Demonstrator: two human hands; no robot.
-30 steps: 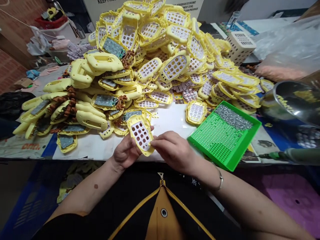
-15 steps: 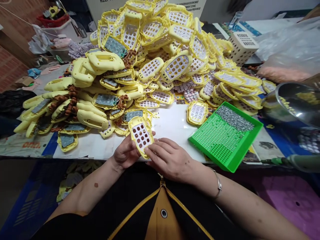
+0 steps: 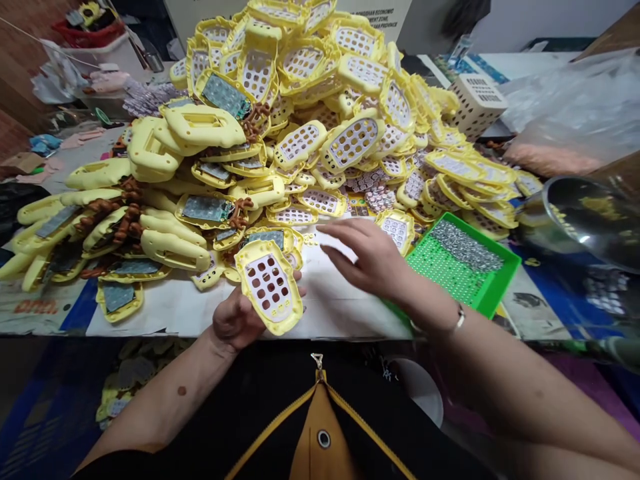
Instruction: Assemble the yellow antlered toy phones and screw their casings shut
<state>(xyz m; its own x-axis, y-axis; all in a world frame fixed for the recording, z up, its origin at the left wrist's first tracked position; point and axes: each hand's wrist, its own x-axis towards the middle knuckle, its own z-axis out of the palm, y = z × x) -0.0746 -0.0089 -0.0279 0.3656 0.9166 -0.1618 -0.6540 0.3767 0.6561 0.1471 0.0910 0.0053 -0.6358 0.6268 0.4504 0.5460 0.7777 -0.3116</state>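
Observation:
My left hand (image 3: 235,319) grips a yellow plastic keypad shell (image 3: 270,285) with rows of button holes, held face up at the near table edge. My right hand (image 3: 373,257) hovers over the white table top, fingers stretched out and slightly apart, with nothing in it. It points left toward the foot of a big heap of yellow shells (image 3: 310,113). A green perforated tray (image 3: 493,287) with a pile of small metal parts lies just right of that hand.
Shells with circuit boards and brown coiled cords (image 3: 125,213) lie at the left of the heap. A white perforated box (image 3: 477,97) stands at the back right, a shiny metal bowl (image 3: 585,207) at the right, plastic bags behind it.
My right hand let go of the shell and moved up and right over the table toward the heap. My left hand keeps the shell, shifted slightly left.

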